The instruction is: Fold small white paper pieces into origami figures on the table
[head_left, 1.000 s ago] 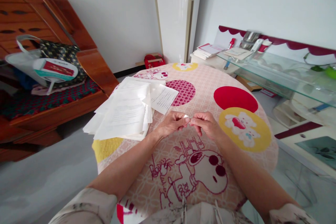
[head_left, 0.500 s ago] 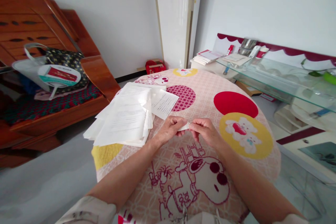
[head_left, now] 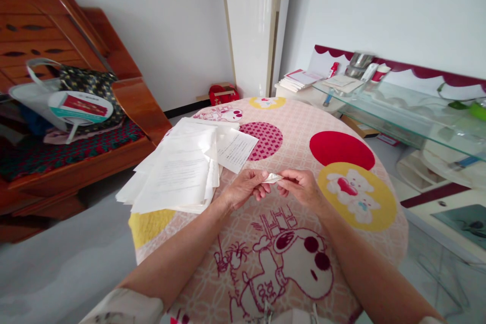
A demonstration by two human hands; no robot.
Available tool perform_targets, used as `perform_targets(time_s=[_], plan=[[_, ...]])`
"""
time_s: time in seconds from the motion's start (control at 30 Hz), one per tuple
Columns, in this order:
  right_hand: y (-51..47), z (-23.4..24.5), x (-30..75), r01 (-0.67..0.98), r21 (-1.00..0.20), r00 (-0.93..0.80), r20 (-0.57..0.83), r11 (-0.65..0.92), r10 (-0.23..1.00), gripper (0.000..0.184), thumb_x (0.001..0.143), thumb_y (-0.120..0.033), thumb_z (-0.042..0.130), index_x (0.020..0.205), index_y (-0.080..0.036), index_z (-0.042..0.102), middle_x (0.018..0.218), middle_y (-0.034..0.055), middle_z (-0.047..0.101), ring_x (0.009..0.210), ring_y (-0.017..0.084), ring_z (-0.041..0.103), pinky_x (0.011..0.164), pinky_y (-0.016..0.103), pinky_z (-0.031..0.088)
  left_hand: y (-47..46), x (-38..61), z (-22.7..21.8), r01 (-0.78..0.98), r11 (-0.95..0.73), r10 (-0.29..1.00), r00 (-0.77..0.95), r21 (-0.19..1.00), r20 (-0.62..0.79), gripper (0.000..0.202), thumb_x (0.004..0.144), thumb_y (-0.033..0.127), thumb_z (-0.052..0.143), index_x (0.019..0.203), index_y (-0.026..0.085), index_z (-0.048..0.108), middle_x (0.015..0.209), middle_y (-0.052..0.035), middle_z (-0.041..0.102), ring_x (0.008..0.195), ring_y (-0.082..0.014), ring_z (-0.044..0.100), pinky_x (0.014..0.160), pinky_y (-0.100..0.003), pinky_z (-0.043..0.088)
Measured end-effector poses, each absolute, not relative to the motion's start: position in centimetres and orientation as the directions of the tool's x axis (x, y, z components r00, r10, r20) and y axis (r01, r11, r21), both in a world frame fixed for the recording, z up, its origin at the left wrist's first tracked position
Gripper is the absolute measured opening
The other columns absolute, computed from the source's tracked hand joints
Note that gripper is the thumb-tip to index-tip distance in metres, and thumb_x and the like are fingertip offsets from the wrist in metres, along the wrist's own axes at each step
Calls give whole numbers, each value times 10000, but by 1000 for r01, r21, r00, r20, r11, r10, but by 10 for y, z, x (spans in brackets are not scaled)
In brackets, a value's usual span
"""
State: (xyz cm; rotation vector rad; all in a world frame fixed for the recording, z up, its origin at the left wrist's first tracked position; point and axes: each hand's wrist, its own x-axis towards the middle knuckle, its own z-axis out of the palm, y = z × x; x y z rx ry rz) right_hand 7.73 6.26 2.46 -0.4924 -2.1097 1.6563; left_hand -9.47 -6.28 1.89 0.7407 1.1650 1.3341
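Note:
My left hand [head_left: 246, 187] and my right hand [head_left: 301, 187] meet over the middle of a round table with a pink cartoon-print cloth [head_left: 341, 197]. Both pinch a small folded piece of white paper [head_left: 272, 178] between thumbs and fingertips, one hand at each end. The paper is held just above the cloth. A loose stack of white printed sheets [head_left: 182, 167] lies on the table to the left of my left hand.
A wooden bench [head_left: 76, 111] stands at the left with a patterned bag and a round fan [head_left: 79, 106] on it. A tall white air conditioner [head_left: 250, 25] stands at the back wall. A glass shelf [head_left: 410, 111] with papers and cups runs along the right.
The small paper shows more between my fingers now, and my hands have shifted slightly on it. The camera view has moved a little.

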Motion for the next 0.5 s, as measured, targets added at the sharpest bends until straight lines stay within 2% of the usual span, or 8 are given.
perform_targets(time_s=[0.2,0.33,0.5], plan=[[61,23,76,-20,-989,-848,94,146,522,230,794,-292,710,974,-182,800,793,35,770,655,171,706,606,277,585,-63,-94,18,-334,142,960,-184,932,-213,622,668,693,852,695,95,685,604,-24,660,468,-64,557,423,-157,424],[60,22,77,-46,-990,-859,107,133,500,263,822,-267,682,1036,-186,813,834,46,786,702,177,723,661,294,604,-63,-93,18,-312,134,958,-201,941,-203,627,683,710,832,684,104,672,591,-15,647,465,-63,553,427,-156,432],[60,22,77,-60,-993,-856,105,105,505,330,863,-353,691,1118,-176,804,869,64,795,704,191,734,667,323,619,-62,-94,16,-301,109,962,-206,947,-177,616,691,711,824,699,115,667,589,-8,642,463,-68,554,428,-163,436]])
